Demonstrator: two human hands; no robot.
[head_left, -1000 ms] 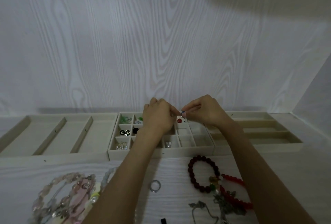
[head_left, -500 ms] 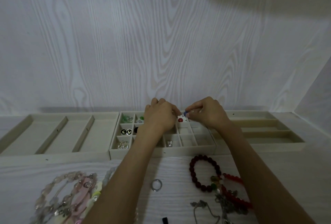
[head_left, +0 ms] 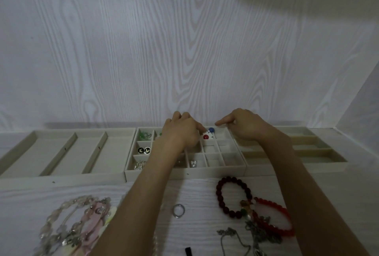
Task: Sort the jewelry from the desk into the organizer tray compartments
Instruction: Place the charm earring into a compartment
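Earring blue, round, beside red earring in tray | left hand fingertip touching, grip unclear | right hand loose, empty

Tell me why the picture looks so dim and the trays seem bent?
Head view: the light is low and bluish, and a large soft shadow covers the wall's upper right. The wide-angle lens bows the organizer tray and its neighbours. The left hand and right hand look sharp, while small pieces such as the blue bead lack detail.
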